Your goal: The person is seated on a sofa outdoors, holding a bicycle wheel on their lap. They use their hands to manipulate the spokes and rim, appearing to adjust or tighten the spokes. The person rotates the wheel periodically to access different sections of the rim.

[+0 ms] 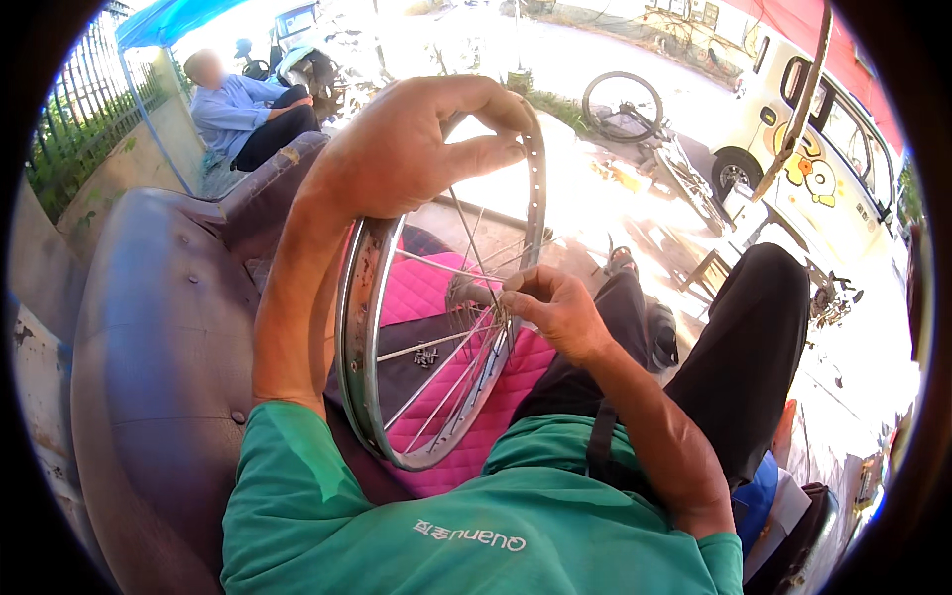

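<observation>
On the couch side of the lap, the left hand (416, 149) arches over the top of a bare wheel (369, 307), fingers curled, thumb a little apart from them, their tips against the far side of the rim (536, 188), which it has hold of. The right hand (555, 309) is at the hub (474, 295), thumb and forefinger pinched together on what looks like a spoke (436, 261); the fingertips partly hide it.

The wheel stands upright, tilted, just left of the lap and over a pink quilted cover (526, 382). Spokes cross its lower part, and the near side of the rim has brownish marks. Small metal pieces (425, 357) lie in a heap on a dark patch of the cover, seen through the spokes.

The person wears a green shirt (446, 535) and black trousers (749, 337). To the left is a buttoned, dark couch (169, 347); beyond it, another person (238, 114) in a pale blue top sits near a fence (94, 89). Ahead, a second wheel (623, 106) stands near a bicycle (686, 183), with a pale van (828, 129) at the right behind a slanting pole (799, 109).
</observation>
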Demonstrator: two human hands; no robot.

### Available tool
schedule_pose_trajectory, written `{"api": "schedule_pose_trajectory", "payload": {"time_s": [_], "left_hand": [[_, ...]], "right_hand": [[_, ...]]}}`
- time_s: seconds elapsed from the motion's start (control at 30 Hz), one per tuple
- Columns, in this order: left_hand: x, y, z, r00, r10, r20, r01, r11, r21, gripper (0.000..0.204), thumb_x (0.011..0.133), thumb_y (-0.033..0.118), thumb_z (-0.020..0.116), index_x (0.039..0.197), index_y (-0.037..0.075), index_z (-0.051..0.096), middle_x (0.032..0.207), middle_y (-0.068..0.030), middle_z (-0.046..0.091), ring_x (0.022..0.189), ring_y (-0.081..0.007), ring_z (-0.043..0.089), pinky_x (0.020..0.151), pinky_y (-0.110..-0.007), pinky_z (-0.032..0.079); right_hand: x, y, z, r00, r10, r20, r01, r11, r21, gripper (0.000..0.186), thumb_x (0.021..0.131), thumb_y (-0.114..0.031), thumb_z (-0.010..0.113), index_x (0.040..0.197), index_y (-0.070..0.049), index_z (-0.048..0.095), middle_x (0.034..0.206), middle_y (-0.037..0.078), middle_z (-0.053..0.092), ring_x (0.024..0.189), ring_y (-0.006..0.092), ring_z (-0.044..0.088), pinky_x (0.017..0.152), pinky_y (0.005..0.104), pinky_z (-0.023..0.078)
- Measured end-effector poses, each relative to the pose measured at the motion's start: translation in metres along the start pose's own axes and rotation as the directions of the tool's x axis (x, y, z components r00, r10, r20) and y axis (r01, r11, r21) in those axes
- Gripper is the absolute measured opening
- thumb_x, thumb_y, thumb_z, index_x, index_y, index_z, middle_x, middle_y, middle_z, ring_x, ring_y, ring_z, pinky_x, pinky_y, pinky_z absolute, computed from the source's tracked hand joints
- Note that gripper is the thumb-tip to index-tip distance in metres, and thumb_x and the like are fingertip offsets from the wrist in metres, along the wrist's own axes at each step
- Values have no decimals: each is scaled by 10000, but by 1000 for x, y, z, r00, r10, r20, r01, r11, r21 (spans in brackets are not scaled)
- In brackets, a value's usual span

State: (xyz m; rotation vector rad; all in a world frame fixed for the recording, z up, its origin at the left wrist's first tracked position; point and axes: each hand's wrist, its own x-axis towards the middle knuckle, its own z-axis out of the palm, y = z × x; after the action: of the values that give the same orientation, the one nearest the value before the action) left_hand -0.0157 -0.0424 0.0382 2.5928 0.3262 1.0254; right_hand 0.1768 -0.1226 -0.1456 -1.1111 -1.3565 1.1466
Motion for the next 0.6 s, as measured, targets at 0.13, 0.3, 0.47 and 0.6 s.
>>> {"api": "schedule_pose_trajectory", "payload": {"time_s": [0.13,0.3,0.47,0.6], "left_hand": [[-8,-1,-9,999,-51,10,51,999,-2,215,836,148,703,1036,70,696,738,69,559,606,-9,389,539,-223,312],[-15,-8,-9,999,-11,-47,12,1000,7,190,842,162,701,1013,79,701,779,63,603,619,-13,398,555,-219,316],[-12,-10,-9,999,20,-34,-17,997,74,185,870,167,687,1025,64,693,838,51,636,641,-21,414,579,-221,345],[-12,-13,-12,1000,7,-10,-7,1000,28,202,889,174,682,1041,40,686,884,22,663,704,-33,495,629,-226,409]], "right_hand": [[2,57,0,980,127,-152,-161,956,-244,224,871,-116,678,1030,41,661,949,111,719,882,152,667,810,291,520],[1,61,7,985,115,-130,-148,949,-279,247,877,-137,685,1047,42,662,970,121,723,879,176,679,806,306,526],[-2,74,10,988,13,-156,-63,946,-319,220,868,-139,699,1013,22,661,948,125,719,839,184,686,778,315,531],[-7,72,15,986,-83,-144,22,922,-386,188,859,-126,701,990,2,658,899,120,712,798,181,683,726,319,527]]}}
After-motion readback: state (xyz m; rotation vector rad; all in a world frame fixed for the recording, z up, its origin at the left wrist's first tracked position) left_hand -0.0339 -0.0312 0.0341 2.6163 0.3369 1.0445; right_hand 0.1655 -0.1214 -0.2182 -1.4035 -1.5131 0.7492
